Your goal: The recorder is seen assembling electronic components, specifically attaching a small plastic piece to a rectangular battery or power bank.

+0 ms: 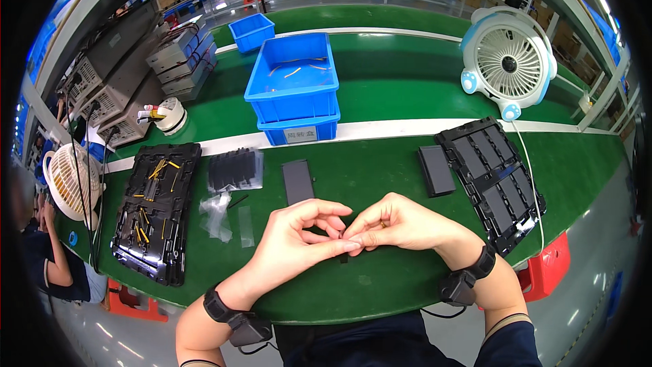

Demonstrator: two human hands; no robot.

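My left hand and my right hand meet over the near middle of the green table, fingertips touching. Both are closed in a pinch around something small and dark, mostly hidden by the fingers. Just below the fingertips a small black piece shows; whether it is held or lies on the table I cannot tell. A flat dark grey rectangular block lies just beyond my left hand. Farther right, beyond my right hand, sit dark rectangular blocks, close together.
At left lies a black tray with yellow strips, beside a plastic bag of black strips and transparent film. Stacked blue bins stand ahead. At right are a black tray with grey blocks and a fan. Another person sits left.
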